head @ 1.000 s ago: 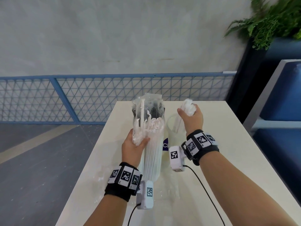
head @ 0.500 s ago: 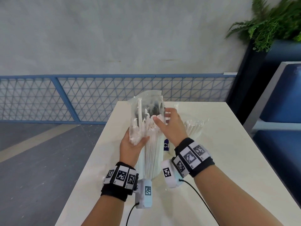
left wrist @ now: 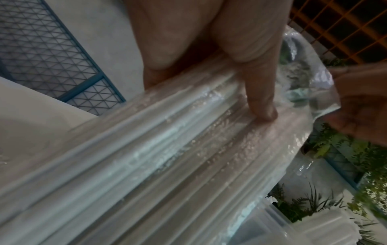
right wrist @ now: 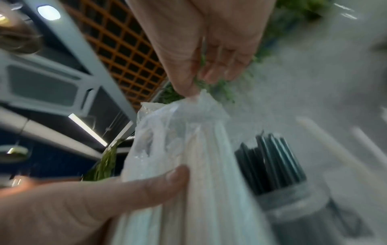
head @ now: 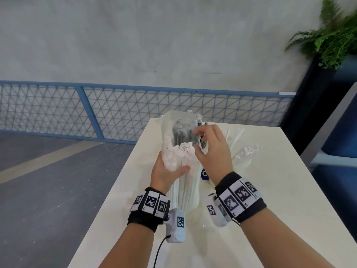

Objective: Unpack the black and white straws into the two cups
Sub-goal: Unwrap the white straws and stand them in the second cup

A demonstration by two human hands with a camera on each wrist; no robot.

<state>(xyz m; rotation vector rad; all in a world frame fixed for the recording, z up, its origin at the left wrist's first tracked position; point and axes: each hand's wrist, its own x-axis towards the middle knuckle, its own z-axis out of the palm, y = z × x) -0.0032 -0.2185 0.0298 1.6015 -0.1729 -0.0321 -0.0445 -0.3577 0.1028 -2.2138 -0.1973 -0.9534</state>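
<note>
A clear plastic bag (head: 185, 188) full of white straws (head: 181, 151) stands upright on the table. My left hand (head: 174, 167) grips it around the middle, thumb (left wrist: 259, 99) pressed on the plastic. My right hand (head: 198, 139) is at the bag's open top and pinches the loose plastic edge (right wrist: 192, 94). Behind the bag a clear cup holds black straws (right wrist: 272, 164), partly hidden by the bag. To the right a second clear cup (head: 245, 153) holds several white straws.
The cream table (head: 270, 190) runs away from me; its left edge drops to a grey floor. A blue mesh railing (head: 116, 109) stands beyond it. A dark planter with a fern (head: 332, 35) and a blue seat (head: 343, 132) are at the right.
My right hand let go of a bunch of white straws over the right cup and came back left to the bag's top. The left hand kept hold of the bag.
</note>
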